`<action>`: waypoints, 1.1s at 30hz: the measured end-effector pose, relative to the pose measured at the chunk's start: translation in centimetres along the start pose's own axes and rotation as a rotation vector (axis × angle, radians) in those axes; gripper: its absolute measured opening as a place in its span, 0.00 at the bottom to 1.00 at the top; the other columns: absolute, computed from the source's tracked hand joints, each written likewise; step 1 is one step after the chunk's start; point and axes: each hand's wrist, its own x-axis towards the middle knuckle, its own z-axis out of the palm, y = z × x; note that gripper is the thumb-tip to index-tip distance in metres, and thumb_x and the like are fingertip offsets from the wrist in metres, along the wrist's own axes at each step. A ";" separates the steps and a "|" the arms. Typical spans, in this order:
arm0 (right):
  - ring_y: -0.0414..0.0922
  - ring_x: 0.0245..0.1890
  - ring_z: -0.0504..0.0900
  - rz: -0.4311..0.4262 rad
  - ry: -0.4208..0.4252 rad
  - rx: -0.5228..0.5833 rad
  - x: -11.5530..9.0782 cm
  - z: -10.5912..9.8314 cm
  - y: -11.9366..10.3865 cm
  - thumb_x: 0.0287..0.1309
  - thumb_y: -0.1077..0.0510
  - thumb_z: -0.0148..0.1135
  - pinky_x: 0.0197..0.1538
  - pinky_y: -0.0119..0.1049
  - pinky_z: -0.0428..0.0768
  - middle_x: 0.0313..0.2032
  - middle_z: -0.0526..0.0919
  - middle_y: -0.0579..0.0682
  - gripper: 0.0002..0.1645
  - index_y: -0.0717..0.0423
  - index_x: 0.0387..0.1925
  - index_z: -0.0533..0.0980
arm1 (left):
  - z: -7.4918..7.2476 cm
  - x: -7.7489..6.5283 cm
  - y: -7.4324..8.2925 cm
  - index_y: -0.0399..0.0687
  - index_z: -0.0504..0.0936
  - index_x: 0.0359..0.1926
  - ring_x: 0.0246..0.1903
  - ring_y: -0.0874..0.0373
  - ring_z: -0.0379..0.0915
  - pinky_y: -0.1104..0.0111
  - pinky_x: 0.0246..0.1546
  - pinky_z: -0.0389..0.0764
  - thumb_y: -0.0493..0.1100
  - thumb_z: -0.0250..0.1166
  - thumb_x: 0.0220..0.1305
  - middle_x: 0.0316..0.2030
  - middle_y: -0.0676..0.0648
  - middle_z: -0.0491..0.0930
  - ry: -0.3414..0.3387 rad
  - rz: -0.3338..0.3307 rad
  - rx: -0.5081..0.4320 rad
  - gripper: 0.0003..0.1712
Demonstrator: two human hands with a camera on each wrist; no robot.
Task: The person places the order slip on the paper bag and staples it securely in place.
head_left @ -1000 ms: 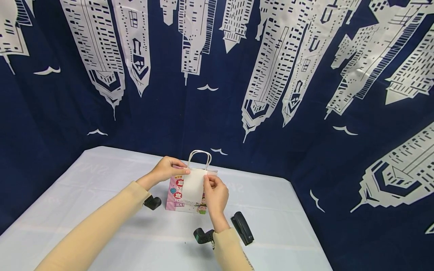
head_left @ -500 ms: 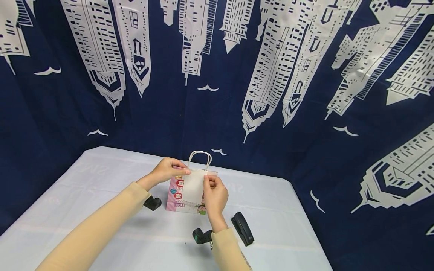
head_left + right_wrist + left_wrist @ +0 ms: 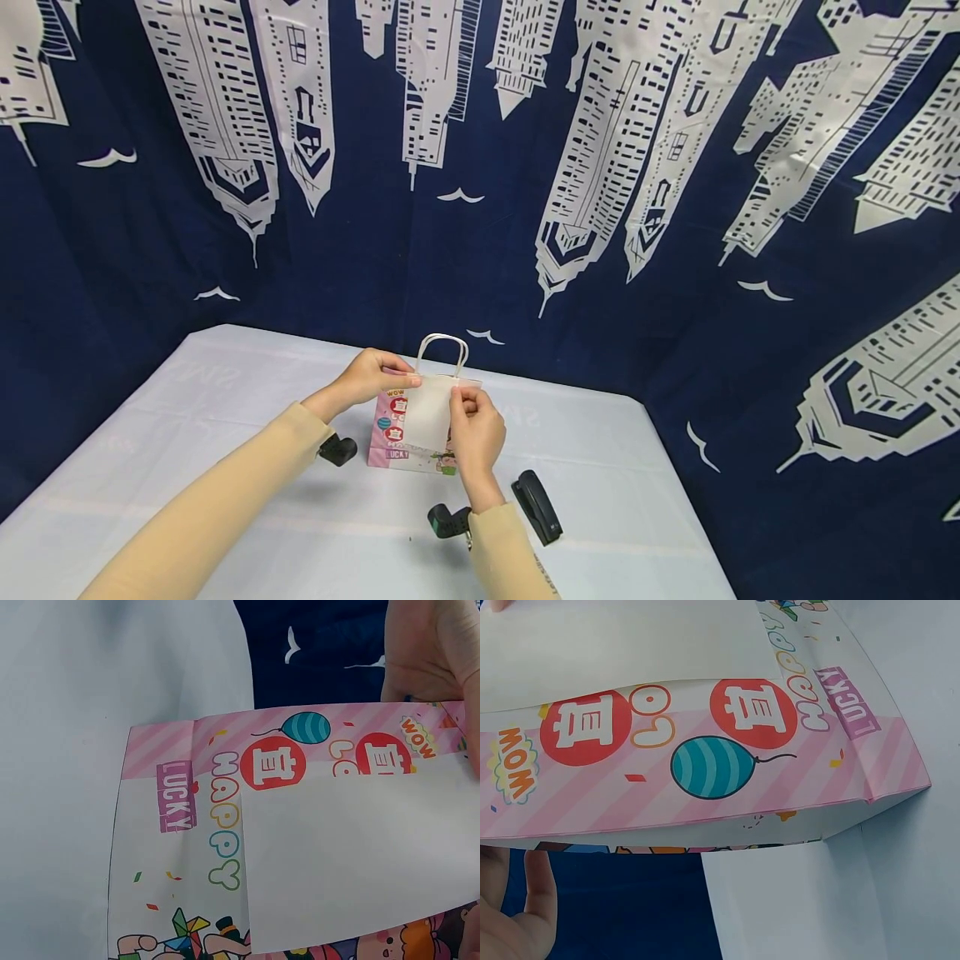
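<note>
paper (image 3: 427,414) (white) against printed bag (image 3: 382,443)

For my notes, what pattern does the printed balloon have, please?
The balloon is teal with lighter stripes, clearest in the left wrist view.

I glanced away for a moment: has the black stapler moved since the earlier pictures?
No: in the head view, the black stapler shows no shift against the table's right edge.

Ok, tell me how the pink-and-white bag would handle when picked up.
The bag is probably light: its walls look thin. It likely flexes, since a crease runs along its printed front. Lifted by the looped handles, it might swing.
</note>
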 end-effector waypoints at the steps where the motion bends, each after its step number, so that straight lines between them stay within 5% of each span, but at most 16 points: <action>1: 0.36 0.14 0.71 0.000 -0.001 -0.003 0.0 0.0 0.0 0.53 0.55 0.66 0.21 0.32 0.66 0.15 0.77 0.41 0.07 0.54 0.26 0.82 | 0.0 0.0 0.0 0.39 0.86 0.37 0.33 0.57 0.78 0.65 0.36 0.79 0.46 0.73 0.51 0.36 0.46 0.83 0.000 -0.001 -0.002 0.16; 33: 0.35 0.13 0.69 -0.044 -0.029 -0.051 0.4 -0.2 0.3 0.54 0.53 0.66 0.20 0.32 0.66 0.13 0.75 0.40 0.09 0.53 0.24 0.82 | -0.3 0.0 0.3 0.37 0.86 0.34 0.31 0.60 0.78 0.67 0.33 0.78 0.44 0.73 0.51 0.35 0.45 0.85 -0.035 0.034 -0.022 0.14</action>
